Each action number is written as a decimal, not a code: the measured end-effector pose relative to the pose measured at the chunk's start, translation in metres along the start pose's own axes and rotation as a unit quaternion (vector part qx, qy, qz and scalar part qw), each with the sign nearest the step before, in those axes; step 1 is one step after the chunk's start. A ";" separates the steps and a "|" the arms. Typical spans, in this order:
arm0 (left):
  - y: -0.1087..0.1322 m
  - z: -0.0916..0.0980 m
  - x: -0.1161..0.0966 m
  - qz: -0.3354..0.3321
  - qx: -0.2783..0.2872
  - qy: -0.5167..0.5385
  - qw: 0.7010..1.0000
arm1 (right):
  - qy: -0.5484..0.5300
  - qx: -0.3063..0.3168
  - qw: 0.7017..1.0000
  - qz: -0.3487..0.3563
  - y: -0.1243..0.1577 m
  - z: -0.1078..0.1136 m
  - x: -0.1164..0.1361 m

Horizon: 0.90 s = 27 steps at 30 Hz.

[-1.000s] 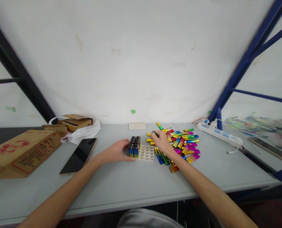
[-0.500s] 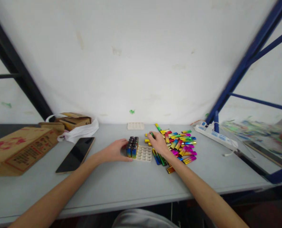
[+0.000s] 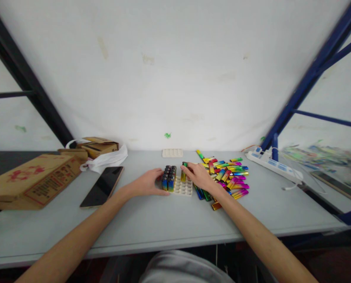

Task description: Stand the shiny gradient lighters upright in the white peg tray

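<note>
A cream tray (image 3: 183, 190) with rows of round sockets lies on the table. On its left part, several blue-and-gold cases with dark tops (image 3: 169, 179) stand upright in tight rows. My left hand (image 3: 147, 182) is open at their left side, thumb and fingers apart; whether it touches them I cannot tell. My right hand (image 3: 199, 175) pinches a shiny green-and-yellow case (image 3: 184, 173), slim like a lighter, held upright over the tray's back part. Its lower end meets or hovers over the sockets. Close to my right wrist lies a loose heap of metallic multicoloured cases (image 3: 227, 177).
A second cream tray (image 3: 172, 153) lies by the wall. To the left are a dark phone or tablet (image 3: 102, 186), a cardboard box (image 3: 34, 182), a smaller box (image 3: 100, 147) and a white bag (image 3: 113, 159). A power strip (image 3: 274, 165) is at right, beside a blue frame post (image 3: 299, 90).
My right hand has brought the green-and-yellow case from the heap's edge to upright over the tray. My left hand stays beside the standing cases. The view has shifted slightly.
</note>
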<state>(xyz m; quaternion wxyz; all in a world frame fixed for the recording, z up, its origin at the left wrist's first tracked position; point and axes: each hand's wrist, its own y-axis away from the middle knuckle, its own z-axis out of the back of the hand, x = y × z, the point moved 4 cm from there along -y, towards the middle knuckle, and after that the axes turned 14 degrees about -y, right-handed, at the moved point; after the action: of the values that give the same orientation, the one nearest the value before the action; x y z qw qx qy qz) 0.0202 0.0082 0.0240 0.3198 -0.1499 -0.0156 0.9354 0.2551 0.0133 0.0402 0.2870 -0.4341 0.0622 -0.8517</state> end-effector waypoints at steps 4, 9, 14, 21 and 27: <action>0.000 -0.001 0.000 0.014 0.011 -0.021 1.000 | 0.000 0.032 0.999 0.014 -0.001 0.000 0.000; -0.001 -0.001 0.000 0.004 0.011 -0.022 1.000 | 0.033 0.076 0.996 0.044 -0.002 -0.003 0.004; 0.001 0.000 0.000 0.017 0.007 -0.022 1.000 | 0.023 0.117 0.992 0.047 0.002 0.009 0.003; 0.001 -0.003 0.003 0.023 -0.005 -0.009 1.000 | 0.093 -0.033 0.994 0.042 -0.007 0.047 -0.045; 0.001 -0.004 0.003 0.033 0.003 0.000 0.999 | 0.128 0.038 0.991 0.031 -0.015 0.032 -0.063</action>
<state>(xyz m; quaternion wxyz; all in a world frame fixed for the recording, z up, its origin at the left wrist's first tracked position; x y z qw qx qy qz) 0.0188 0.0087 0.0196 0.2892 -0.1492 -0.0078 0.9456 0.3019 0.0650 0.0205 0.3191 -0.3078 0.0792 -0.8929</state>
